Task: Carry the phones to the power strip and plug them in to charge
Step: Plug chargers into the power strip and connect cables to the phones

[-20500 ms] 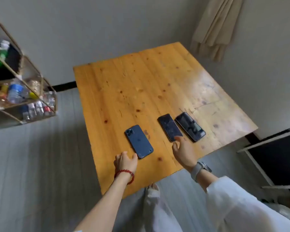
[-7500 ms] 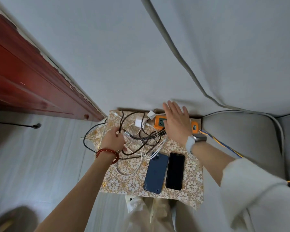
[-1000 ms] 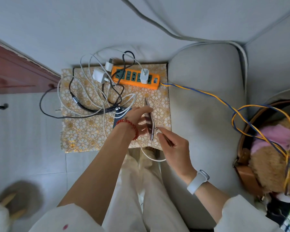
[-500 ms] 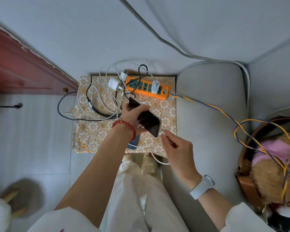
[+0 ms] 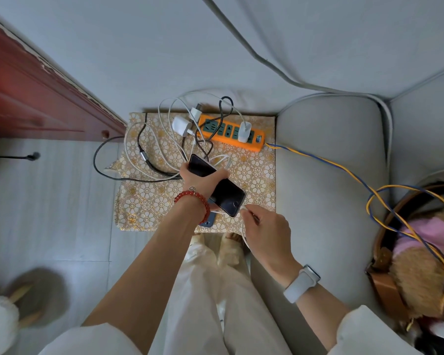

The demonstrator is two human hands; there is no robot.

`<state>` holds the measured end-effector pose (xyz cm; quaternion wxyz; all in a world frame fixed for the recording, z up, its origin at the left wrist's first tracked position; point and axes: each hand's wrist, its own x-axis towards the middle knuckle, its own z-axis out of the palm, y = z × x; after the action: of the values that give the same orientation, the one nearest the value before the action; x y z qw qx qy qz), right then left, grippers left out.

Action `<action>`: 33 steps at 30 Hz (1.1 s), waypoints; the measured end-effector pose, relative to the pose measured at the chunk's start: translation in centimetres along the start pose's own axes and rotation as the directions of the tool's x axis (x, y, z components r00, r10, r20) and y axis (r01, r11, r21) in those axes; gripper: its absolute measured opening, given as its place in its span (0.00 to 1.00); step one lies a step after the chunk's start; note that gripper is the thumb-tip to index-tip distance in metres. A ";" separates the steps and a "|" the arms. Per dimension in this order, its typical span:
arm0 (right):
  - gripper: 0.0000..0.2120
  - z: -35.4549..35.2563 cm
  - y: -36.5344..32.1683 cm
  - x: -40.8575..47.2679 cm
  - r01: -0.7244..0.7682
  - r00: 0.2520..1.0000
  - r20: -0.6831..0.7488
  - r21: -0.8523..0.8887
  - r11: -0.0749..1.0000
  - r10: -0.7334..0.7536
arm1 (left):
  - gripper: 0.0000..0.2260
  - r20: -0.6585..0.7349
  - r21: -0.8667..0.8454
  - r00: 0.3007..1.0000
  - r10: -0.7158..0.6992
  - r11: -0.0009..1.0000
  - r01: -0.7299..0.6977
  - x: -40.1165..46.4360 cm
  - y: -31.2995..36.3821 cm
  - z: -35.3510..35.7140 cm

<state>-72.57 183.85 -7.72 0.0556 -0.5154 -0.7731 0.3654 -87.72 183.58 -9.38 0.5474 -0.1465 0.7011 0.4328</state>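
My left hand (image 5: 203,181) grips a black phone (image 5: 228,194) across its middle, screen up, above a gold-patterned cloth (image 5: 149,198). My right hand (image 5: 265,228) pinches the end of a white charging cable (image 5: 245,237) right at the phone's lower edge. A blue phone (image 5: 208,220) lies on the cloth, mostly hidden under my left wrist. The orange power strip (image 5: 231,131) sits at the cloth's far edge with a white charger (image 5: 244,131) plugged in. Two more white chargers (image 5: 181,125) lie beside its left end.
Tangled black and white cables (image 5: 149,160) spread over the cloth's left half. A grey sofa seat (image 5: 328,175) borders the cloth on the right, with a blue and yellow cord (image 5: 344,170) running across it. A red wooden door (image 5: 36,98) stands at left.
My left hand has kept the black phone, which now lies a little flatter and lower. My right hand has brought the cable end closer to the phone's bottom edge.
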 end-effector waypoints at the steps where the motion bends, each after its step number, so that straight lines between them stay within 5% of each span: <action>1: 0.16 0.2 0.1 0.0 -0.012 1.000 0.000 0.006 1.000 0.012 | 0.36 -0.003 -0.004 1.000 -0.017 1.000 0.017 0.1 -0.1 0.0; 5: 0.08 0.2 1.3 0.8 -0.168 0.948 0.260 -0.072 0.983 0.181 | 0.40 -0.021 0.129 1.000 -0.016 0.991 0.019 1.0 -1.2 0.2; 8: 0.05 0.2 2.7 2.0 -0.369 0.856 0.420 0.085 0.926 0.302 | 0.43 0.007 0.365 1.000 0.028 0.930 -0.029 1.0 -3.7 1.5; 13: 0.05 1.2 6.3 2.8 -0.384 0.880 0.323 0.055 0.922 0.347 | 0.33 0.191 0.317 0.981 0.041 0.943 -0.101 2.4 -6.9 1.8; 18: 0.04 3.3 8.3 3.2 -0.549 0.832 0.153 0.085 0.831 0.534 | 0.22 0.105 0.705 0.957 0.271 0.658 -0.264 4.9 -8.0 0.0; 22: 0.07 4.7 8.5 5.0 -0.516 0.854 0.078 0.001 0.857 0.514 | 0.21 0.000 0.795 0.952 0.308 0.577 -0.186 6.4 -8.7 -1.4; 28: 0.07 5.1 8.8 6.4 -0.331 0.942 -0.063 -0.347 0.877 0.331 | 0.28 -0.029 0.879 0.964 0.263 0.466 -0.101 7.7 -9.6 -1.8; 31: 0.09 5.9 8.6 6.4 -0.179 0.979 0.014 -0.410 0.894 0.202 | 0.29 -0.024 0.916 0.961 0.277 0.390 -0.090 7.6 -10.0 -1.8; 33: 0.23 7.1 8.3 6.4 -0.030 0.987 0.133 -0.400 0.916 0.091 | 0.29 -0.009 0.938 0.951 0.309 0.332 -0.099 7.6 -10.3 -1.9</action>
<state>-72.53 187.23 -19.89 -0.1191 -0.5111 -0.8166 0.2402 -84.66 178.13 -20.73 0.4069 0.2381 0.8818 0.0105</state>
